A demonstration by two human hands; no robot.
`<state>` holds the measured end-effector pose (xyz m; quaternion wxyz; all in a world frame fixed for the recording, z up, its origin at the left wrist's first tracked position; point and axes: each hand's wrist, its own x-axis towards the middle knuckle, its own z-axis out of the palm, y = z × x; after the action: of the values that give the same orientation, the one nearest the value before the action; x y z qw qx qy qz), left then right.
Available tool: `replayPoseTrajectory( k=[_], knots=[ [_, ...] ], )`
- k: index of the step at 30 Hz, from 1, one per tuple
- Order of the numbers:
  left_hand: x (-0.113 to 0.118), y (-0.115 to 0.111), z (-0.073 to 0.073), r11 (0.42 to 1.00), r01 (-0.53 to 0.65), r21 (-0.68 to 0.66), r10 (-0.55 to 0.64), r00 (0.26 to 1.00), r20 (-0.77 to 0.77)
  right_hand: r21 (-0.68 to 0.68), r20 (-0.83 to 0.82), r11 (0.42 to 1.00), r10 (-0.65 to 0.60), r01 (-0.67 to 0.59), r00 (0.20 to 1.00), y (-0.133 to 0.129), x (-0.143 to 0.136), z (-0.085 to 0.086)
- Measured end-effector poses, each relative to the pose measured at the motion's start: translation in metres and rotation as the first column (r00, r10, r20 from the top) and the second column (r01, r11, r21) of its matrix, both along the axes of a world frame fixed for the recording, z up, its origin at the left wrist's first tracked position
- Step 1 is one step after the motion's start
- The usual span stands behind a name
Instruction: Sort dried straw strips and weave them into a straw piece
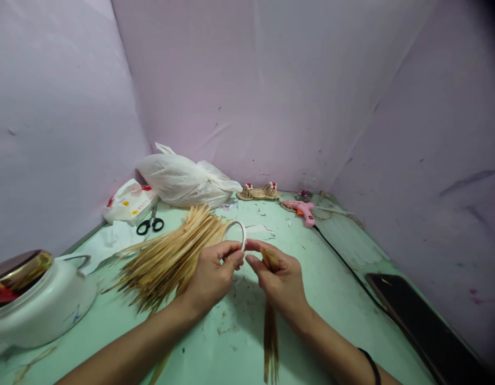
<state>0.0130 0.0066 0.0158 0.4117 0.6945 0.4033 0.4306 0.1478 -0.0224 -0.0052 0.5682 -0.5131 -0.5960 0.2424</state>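
Note:
In the middle of the head view my left hand [215, 272] pinches a white ring [242, 231] at its lower edge, holding it upright. My right hand [281, 275] is curled round a few dry straw strips [270, 337], whose ends hang down below the palm. Its index fingertip reaches up to the ring's edge; whether it touches cannot be made out. Behind my left forearm lies a large spread bundle of dry straw strips [171, 251].
A white pot [71, 299] holding things stands at left. Black-handled scissors [151, 223], a tissue pack [133, 203] and a tied white plastic bag [183, 179] lie behind. A woven piece [257, 193] is at the back; a pink glue gun [306, 211] and dark phone [419, 315] are right.

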Motion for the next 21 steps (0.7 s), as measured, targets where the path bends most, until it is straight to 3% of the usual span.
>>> replayPoseTrajectory(
  k=[21],
  knots=[
    [0.0029, -0.0030, -0.0074, 1.000, -0.011, -0.024, 0.010, 0.999, -0.047, 0.051, 0.006, 0.995, -0.086, 0.086, 0.996, 0.0000, -0.0023, -0.0073]
  ],
)
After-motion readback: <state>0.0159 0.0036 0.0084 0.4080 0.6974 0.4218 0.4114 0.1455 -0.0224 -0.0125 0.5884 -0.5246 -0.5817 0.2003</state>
